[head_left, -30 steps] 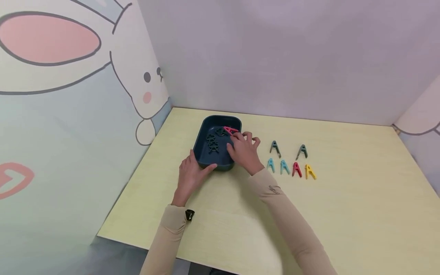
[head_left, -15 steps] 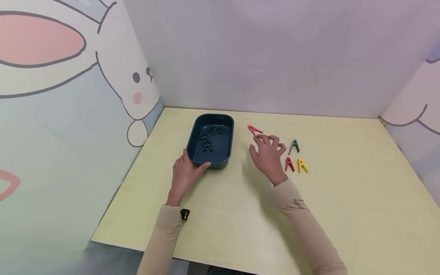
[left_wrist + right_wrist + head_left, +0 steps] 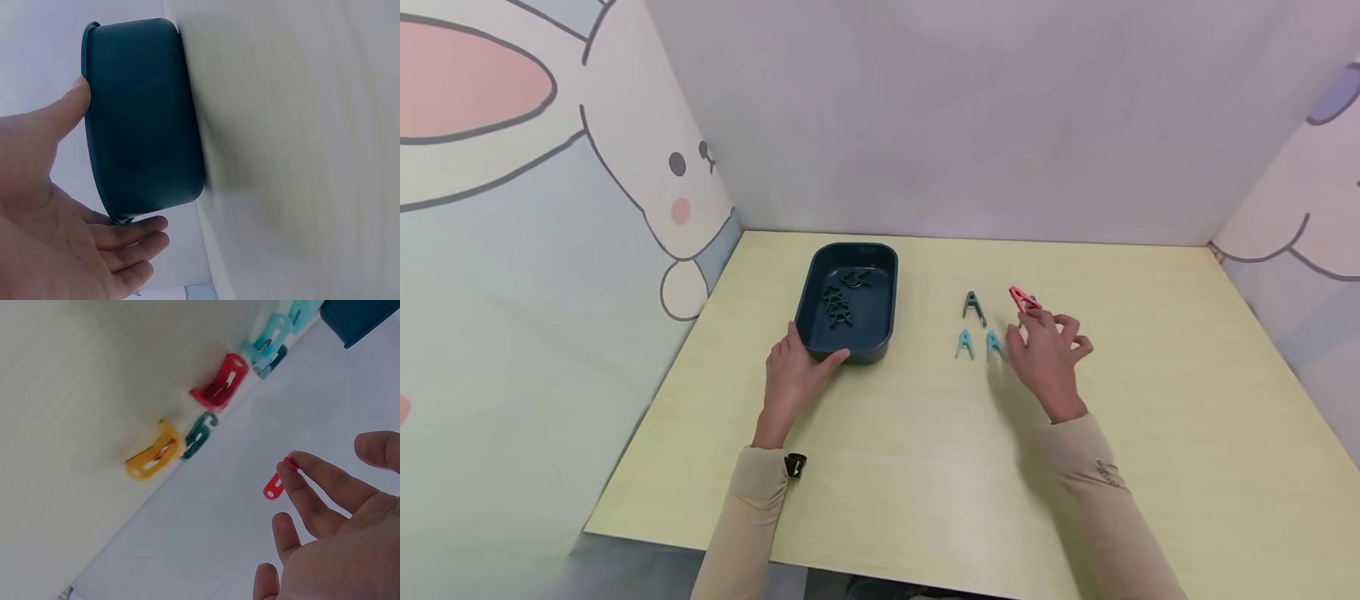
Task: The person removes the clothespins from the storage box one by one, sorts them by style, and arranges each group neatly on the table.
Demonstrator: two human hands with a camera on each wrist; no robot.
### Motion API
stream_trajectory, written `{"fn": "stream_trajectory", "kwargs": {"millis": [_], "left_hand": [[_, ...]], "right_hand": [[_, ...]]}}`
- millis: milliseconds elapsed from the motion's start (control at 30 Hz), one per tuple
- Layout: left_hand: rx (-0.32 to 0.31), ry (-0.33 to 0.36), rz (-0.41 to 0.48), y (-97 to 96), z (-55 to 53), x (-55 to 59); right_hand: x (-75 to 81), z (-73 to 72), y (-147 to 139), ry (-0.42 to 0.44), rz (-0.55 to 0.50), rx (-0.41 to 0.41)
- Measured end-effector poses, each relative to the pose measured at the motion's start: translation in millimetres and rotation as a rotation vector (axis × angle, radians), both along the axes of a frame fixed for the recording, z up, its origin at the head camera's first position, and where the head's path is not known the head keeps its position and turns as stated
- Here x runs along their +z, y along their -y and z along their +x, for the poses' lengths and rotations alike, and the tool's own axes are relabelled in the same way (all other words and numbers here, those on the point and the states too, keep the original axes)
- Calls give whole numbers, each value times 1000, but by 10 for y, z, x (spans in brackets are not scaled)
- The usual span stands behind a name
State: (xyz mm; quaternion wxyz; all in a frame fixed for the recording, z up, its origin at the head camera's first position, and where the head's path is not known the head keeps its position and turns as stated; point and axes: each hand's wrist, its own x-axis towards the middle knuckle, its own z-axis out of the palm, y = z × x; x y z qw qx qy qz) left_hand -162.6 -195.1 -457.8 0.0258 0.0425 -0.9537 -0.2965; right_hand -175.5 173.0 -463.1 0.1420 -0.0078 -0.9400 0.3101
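Note:
In the head view my left hand rests against the near left corner of a dark blue rectangular tray. Its thumb touches the near rim and its fairly straight fingers lie along the left side. Several dark green clothespins lie inside. Above the table to the right, my right hand pinches a pinkish-red clothespin between index and middle fingers; the right wrist view shows the thumb apart from this clothespin. Beneath that hand are a red clothespin and a yellow clothespin, hidden in the head view.
Light blue clothespins and a dark green clothespin lie between tray and right hand. Another dark green clothespin lies near the yellow one. A pale wall stands behind the light wooden table.
My right hand has moved from over the tray to the right, carrying the pinkish-red clothespin above the others. The left hand has stayed at the tray's corner. The head view has shifted slightly right.

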Motion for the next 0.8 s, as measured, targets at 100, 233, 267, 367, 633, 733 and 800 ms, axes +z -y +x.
{"fn": "stream_trajectory", "kwargs": {"millis": [100, 233, 267, 367, 633, 733, 800], "left_hand": [[3, -1, 6, -7, -1, 2], [6, 1, 4, -11, 2, 10], [7, 2, 3, -11, 2, 11], [8, 6, 3, -17, 3, 14], [8, 10, 0, -12, -5, 17], [9, 16, -3, -16, -3, 15], [11, 18, -2, -19, -1, 17]], "right_hand": [[-5, 69, -149, 47, -4, -34], [-29, 161, -330, 104, -2, -73], [-37, 183, -368, 120, 0, -83], [-59, 246, -469, 173, 6, -105], [-113, 331, -593, 295, 30, -97], [-134, 345, -613, 323, 47, -78], [-140, 350, -616, 337, 57, -70]]}}
